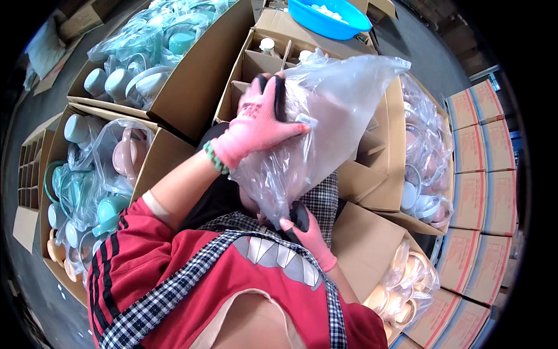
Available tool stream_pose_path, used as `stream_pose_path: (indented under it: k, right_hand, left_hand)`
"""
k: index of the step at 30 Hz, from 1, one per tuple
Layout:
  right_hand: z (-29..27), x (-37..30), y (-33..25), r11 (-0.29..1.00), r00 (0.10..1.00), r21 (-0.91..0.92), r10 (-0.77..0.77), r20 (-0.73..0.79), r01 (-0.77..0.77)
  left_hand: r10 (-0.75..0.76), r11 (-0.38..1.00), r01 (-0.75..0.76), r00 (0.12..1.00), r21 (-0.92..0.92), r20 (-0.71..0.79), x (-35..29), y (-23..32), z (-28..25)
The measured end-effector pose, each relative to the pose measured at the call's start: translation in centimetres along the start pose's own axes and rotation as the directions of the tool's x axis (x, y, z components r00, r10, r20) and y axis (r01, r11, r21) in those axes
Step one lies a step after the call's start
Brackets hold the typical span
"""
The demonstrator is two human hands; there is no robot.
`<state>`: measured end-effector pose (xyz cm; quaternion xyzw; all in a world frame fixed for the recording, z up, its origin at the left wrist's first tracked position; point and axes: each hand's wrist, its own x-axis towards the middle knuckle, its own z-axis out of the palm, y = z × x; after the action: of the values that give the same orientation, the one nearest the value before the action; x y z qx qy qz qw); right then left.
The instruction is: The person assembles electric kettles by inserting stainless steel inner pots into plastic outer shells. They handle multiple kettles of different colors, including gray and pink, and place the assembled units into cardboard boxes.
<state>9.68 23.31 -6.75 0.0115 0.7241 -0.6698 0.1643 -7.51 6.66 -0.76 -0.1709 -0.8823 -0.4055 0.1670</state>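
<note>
In front of my lap is a large clear plastic bag (pixel 343 110), its loose upper end pointing to the right. Through the film shows something pinkish, its kind blurred by the folds. My left hand (pixel 256 125), in a pink glove with black fingertips, clasps the bag's left side, the thumb stretched across it and the fingers pointing up. Lower down, at the bag's gathered bottom end, my right hand (pixel 308 232), gloved alike, pinches the plastic between thumb and fingers. Behind the bag stands an open divided carton (pixel 235 96), partly hidden, with a white-capped bottle (pixel 267 46) in one cell.
At the left are cartons with green plastic jugs (pixel 113 209), a pink jug (pixel 129 154) and white cups. Bagged pink pieces (pixel 427 145) and peach pieces (pixel 407 285) fill cartons at the right. A blue basin (pixel 328 20) sits at the back; sealed boxes (pixel 468 198) are stacked far right.
</note>
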Motion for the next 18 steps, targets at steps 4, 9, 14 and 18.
stream_pose_path:
  k: [4, 9, 14, 18]
  right_hand:
    - [-0.1, 0.6, -0.5, 0.996, 0.999, -0.092, -0.006, 0.037, 0.009]
    - [0.2, 0.6, 1.6, 0.999, 0.994, 0.041, -0.002, -0.112, 0.006]
    - [0.1, 1.2, 3.7, 0.838, 0.962, -0.527, 0.010, 0.273, 0.141]
    - [0.2, 1.9, 1.3, 0.811, 0.979, -0.575, 0.019, 0.202, 0.103]
  left_hand:
    - [-0.206, 0.943, 0.210, 0.978, -0.259, 0.043, 2.6, -2.5, 0.3]
    - [0.040, 0.999, -0.043, 0.987, -0.018, -0.156, -5.4, -2.9, -0.1]
    - [-0.028, 0.896, 0.349, 0.658, -0.273, 0.753, -13.1, 0.4, 0.2]
    - [-0.023, 0.815, 0.427, 0.700, -0.392, 0.714, -13.6, -0.4, 1.2]
